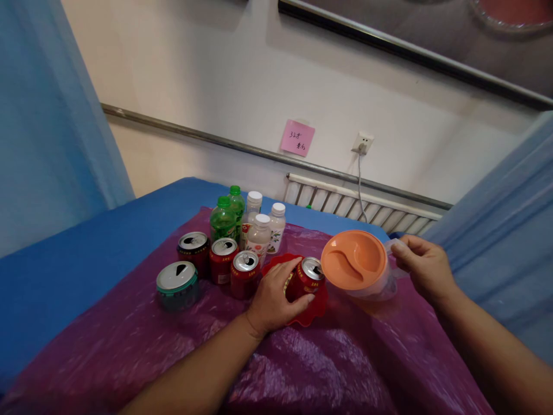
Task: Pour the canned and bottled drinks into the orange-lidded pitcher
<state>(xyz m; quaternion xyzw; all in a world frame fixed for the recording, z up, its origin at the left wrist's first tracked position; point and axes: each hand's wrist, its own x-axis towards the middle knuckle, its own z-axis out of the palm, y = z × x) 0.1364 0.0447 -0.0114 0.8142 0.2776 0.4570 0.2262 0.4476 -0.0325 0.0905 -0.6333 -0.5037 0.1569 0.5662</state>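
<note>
left hand (pixel 274 295) curling its fingers round an opened red, silver-topped can (pixel 307 281), wavy-edged red dish (pixel 314 310) carrying it, right hand (pixel 427 270) pinching an orange-lidded pitcher (pixel 358 266) by its handle (pixel 394 253)

The left grip (pixel 276 293) hides part of the red can (pixel 306 282) and of the red dish (pixel 315 309) beneath it; the orange lid (pixel 355 259) hides much of the jug (pixel 380 289). Top and right edges crop the wall picture (pixel 432 37).

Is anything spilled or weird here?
No spill shows. The shiny purple plastic sheet looks wrinkled instead of flat. The clear plastic pitcher with an orange lid seems tipped, but the right hand holds it.
</note>
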